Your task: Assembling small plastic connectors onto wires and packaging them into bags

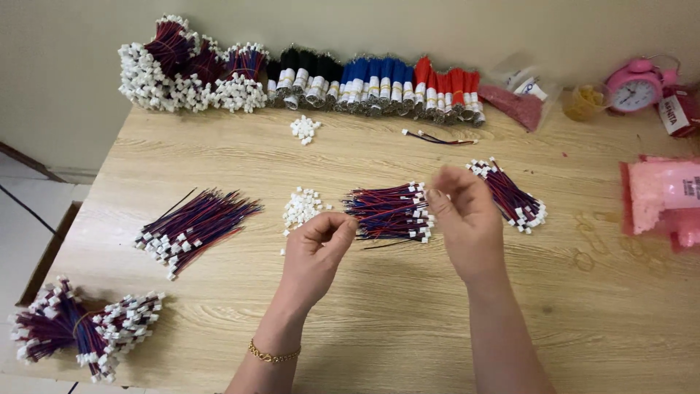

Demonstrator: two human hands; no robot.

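My left hand hovers over the wooden table, fingers pinched together near a small heap of white plastic connectors; what it pinches is too small to tell. My right hand is raised with thumb and fingers closed at the end of a bundle of red-and-blue wires with white plugs. A second loose wire bundle lies just right of that hand. Another spread of wires lies to the left.
Tied wire bundles sit at the front left corner. Along the wall stand more bundles and black, blue and red rolls. A pink alarm clock, pink bags, a connector pile and one loose wire are on the table.
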